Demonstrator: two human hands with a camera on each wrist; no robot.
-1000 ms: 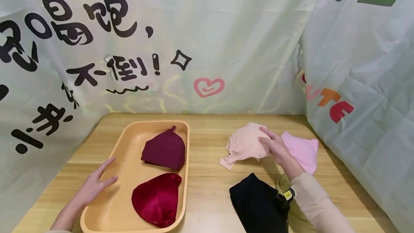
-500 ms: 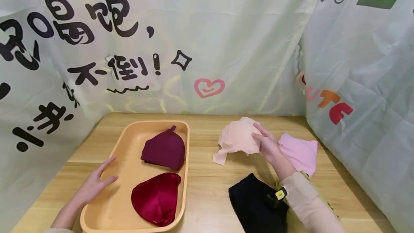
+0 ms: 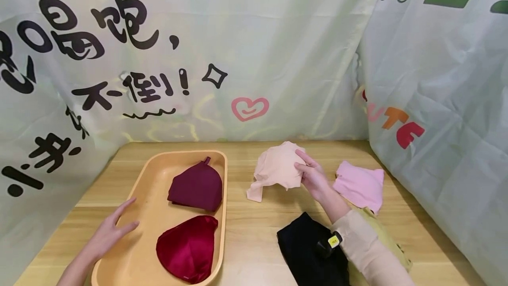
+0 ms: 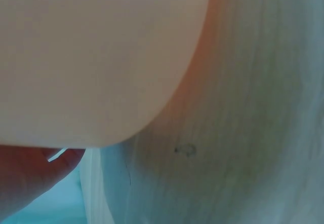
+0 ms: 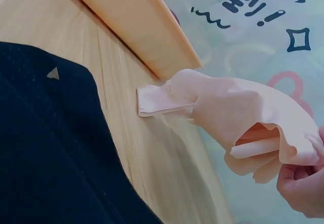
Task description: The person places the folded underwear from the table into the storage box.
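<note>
My right hand point(image 3: 315, 182) pinches a pale pink bra point(image 3: 278, 167) by its right edge between thumb and fingers. The bra hangs above the table, its folded strap end pointing down to the left. In the right wrist view the bra's open underside point(image 5: 258, 133) faces the camera. My left hand point(image 3: 104, 235) rests at the left rim of an orange tray point(image 3: 148, 197), thumb and forefinger stretched over the edge. A plum bra point(image 3: 198, 186) and a shiny dark red bra point(image 3: 189, 250) lie inside that tray along its right side.
A lilac folded garment point(image 3: 360, 184) lies on the wooden table point(image 3: 246, 228) at the right. Nearer, a black folded garment point(image 3: 307, 246) and an olive one point(image 3: 382, 233) lie partly under my right forearm. Printed curtains point(image 3: 301, 78) close off the back and sides.
My right hand has lifted the pale pink bra and carried it left, away from the lilac garment. The left hand has stayed at the tray rim. The head view has shifted slightly.
</note>
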